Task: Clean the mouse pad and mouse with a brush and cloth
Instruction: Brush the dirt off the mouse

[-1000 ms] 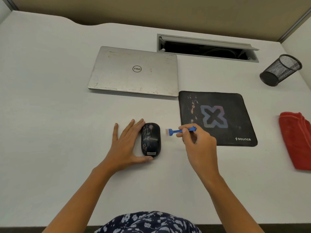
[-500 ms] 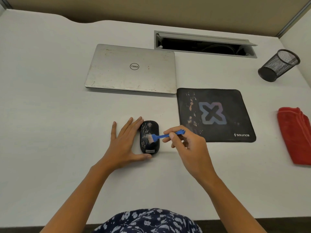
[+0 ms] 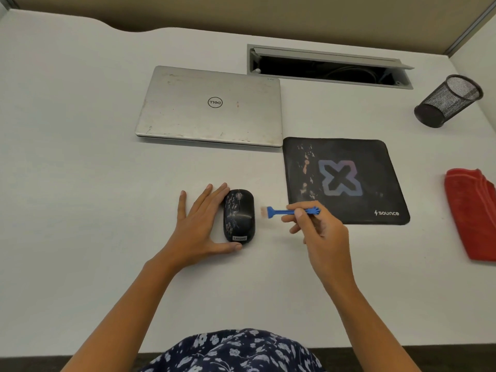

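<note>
**Status: brush held just off the mouse, left hand bracing it**

Left hand: flat on the desk, fingers straight and slightly spread. They lie along the left flank of the mouse, and my thumb tip is against its near end by the Lenovo label. I'm bracing it, not gripping.

Right hand: thumb and index finger pinch the blue handle of the brush about mid-length, with the other fingers curled underneath. The brush lies roughly level and points left. Its pale bristles are just beside the mouse's right side with a small gap, so no contact. The bristles are blurred.

Mouse: black with a scuffed, pale-flecked top. It sits on bare desk between my hands, scroll wheel away from me, off the pad.

Mouse pad: black with an X logo and the word "sounce". It lies flat to the right of the mouse and has pale specks on its left half. The tail end of the brush handle overlaps its near-left corner in view.

Cloth: red, bunched at the far right edge, well apart from the pad.

Also here: a closed silver Dell laptop behind the mouse, an open cable hatch further back, and a black mesh cup at the right rear.
</note>
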Action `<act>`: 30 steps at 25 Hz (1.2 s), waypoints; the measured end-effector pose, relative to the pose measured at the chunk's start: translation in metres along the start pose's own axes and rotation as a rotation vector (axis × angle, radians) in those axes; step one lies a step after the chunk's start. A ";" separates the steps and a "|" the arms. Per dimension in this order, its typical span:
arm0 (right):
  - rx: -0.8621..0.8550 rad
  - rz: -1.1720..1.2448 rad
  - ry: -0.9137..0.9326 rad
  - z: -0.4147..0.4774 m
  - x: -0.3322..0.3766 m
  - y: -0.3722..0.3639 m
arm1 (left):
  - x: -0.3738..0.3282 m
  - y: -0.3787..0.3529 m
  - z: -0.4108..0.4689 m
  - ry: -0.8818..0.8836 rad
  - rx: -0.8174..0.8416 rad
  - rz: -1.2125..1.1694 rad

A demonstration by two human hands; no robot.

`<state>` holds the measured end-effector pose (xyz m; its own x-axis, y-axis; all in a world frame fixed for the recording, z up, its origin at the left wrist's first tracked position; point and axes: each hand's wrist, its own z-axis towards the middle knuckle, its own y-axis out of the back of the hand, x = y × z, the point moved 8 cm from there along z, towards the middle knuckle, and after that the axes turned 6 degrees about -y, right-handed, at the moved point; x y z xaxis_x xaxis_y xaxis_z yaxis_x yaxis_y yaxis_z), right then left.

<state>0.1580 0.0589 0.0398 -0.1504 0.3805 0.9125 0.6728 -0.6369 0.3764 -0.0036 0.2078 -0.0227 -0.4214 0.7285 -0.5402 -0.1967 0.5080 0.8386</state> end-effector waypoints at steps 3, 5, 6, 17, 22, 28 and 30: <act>0.188 0.046 0.023 -0.010 0.002 -0.019 | 0.000 0.000 0.001 -0.003 0.008 0.008; 0.086 -0.027 0.038 -0.009 0.000 -0.013 | -0.001 0.000 0.001 -0.001 0.002 0.002; 0.020 -0.034 0.036 -0.008 -0.001 -0.006 | -0.001 0.000 0.001 0.001 -0.001 -0.001; 0.088 -0.047 0.135 -0.019 -0.004 -0.008 | -0.001 0.002 0.000 0.016 0.010 0.009; -0.137 -0.073 0.097 -0.013 -0.012 0.022 | -0.002 0.003 -0.001 0.041 0.033 -0.027; -0.317 0.051 0.047 -0.006 -0.015 0.072 | -0.025 0.012 0.005 0.046 0.083 -0.089; -0.368 0.069 0.042 -0.001 -0.018 0.093 | -0.053 0.023 0.016 -0.030 -0.047 -0.115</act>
<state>0.2226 -0.0081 0.0586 -0.1486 0.3051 0.9407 0.3778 -0.8615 0.3391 0.0278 0.1884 0.0244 -0.3674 0.6803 -0.6342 -0.2839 0.5673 0.7730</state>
